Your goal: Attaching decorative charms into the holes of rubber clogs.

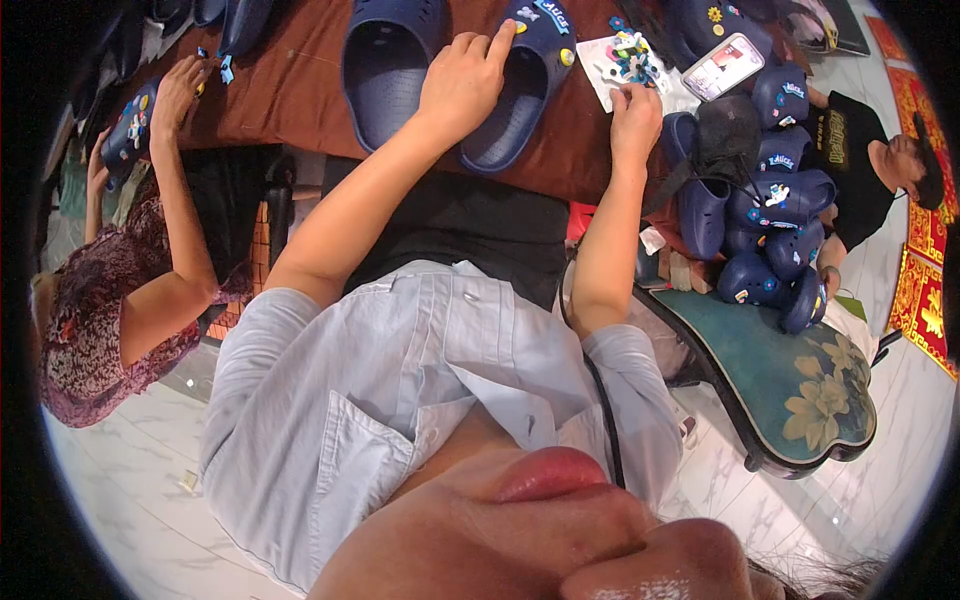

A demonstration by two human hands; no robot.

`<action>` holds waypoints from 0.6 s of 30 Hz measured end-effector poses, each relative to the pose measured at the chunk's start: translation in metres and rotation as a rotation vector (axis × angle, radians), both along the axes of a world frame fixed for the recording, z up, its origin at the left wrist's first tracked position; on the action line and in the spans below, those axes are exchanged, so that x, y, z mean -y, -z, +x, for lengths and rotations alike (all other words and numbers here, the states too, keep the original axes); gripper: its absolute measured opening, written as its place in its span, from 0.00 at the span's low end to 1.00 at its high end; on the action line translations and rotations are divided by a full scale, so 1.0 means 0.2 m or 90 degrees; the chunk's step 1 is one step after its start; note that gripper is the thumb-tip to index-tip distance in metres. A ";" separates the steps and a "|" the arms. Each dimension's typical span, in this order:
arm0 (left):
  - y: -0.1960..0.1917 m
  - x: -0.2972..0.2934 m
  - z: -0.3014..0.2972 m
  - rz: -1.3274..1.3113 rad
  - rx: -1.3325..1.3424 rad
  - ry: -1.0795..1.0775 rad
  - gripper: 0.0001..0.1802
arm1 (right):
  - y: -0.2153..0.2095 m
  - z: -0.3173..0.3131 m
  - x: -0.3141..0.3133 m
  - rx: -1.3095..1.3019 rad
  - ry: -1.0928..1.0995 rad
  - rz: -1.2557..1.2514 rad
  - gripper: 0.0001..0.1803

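Observation:
Two navy clogs lie on the brown cloth before me. The left clog (385,100) has no charms in view; the right clog (497,138) carries blue and white lettering and small charms on its upper. My left hand (462,85) reaches over to the right clog, index finger stretched out onto a small yellow charm (520,27), the other fingers partly curled and apparently holding nothing. A heap of colourful shoe charms (637,62) sits on white paper (592,62). At its near edge, my right hand (637,118) has thumb and fingertips pinched together; what they hold is too small to make out.
A lit phone (723,68) lies right of the charms. Beyond are a black cap-like item (727,140) and piled decorated navy clogs (790,195) above a teal floral chair (760,350). At left, a co-worker's hands (178,95) handle another clog (128,128). Another person (850,150) is at right.

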State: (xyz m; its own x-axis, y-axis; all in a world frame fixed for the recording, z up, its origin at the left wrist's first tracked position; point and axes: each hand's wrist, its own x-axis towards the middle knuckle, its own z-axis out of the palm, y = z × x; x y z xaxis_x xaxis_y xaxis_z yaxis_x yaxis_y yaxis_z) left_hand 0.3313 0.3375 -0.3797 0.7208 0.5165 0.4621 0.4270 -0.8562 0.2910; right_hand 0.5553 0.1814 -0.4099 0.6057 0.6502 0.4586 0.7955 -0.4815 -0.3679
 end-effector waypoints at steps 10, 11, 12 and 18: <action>0.01 0.00 -0.01 0.020 0.023 -0.003 0.39 | -0.07 -0.30 -0.03 -0.276 -0.022 0.275 0.06; 0.00 0.00 0.00 0.022 0.023 -0.001 0.39 | -0.06 -0.34 -0.04 -0.316 -0.035 0.311 0.07; -0.01 0.00 0.00 0.025 0.022 0.002 0.39 | -0.04 -0.35 -0.05 -0.319 -0.047 0.338 0.07; 0.00 0.00 0.00 0.008 0.014 -0.005 0.39 | 0.01 -0.41 -0.15 -0.462 -0.052 0.446 0.06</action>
State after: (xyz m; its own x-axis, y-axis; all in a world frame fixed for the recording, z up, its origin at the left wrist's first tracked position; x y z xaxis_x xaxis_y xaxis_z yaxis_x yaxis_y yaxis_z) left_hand 0.3321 0.3380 -0.3804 0.7066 0.5154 0.4849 0.4268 -0.8569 0.2890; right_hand 0.4732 0.2118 -0.4112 0.8553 0.4283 0.2914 0.2879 0.0747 -0.9548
